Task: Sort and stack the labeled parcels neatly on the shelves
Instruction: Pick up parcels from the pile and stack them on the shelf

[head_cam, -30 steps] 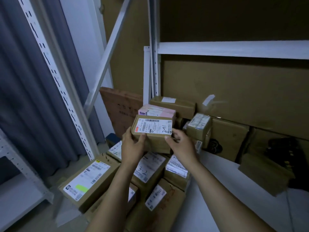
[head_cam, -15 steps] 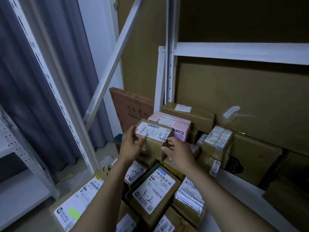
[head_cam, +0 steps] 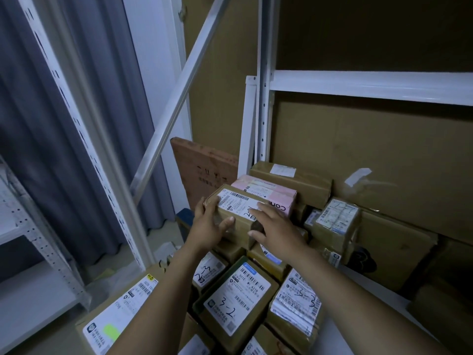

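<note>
A brown parcel (head_cam: pixel 236 210) with a white barcode label and a handwritten number sits on top of the heap, pushed against a pink box (head_cam: pixel 266 192). My left hand (head_cam: pixel 208 225) grips its left end, fingers round the corner and thumb on the front face. My right hand (head_cam: pixel 277 230) lies on its right end with straight fingers over the label. Below them lie labeled parcels marked 3-2 (head_cam: pixel 238 295), 3-3 (head_cam: pixel 297 303) and 2-3 (head_cam: pixel 207 274).
A long brown box (head_cam: pixel 289 179) lies behind the pink one, with a small taped parcel (head_cam: pixel 335 222) and a large carton (head_cam: pixel 394 249) to the right. The white shelf beam (head_cam: pixel 371 85), upright (head_cam: pixel 263 111) and diagonal brace (head_cam: pixel 176 85) frame the space. A big box (head_cam: pixel 120 319) is at lower left.
Both hands carried the parcel forward and set it against the pink box. My right hand shifted from its side to lie over the top. The view moved closer.
</note>
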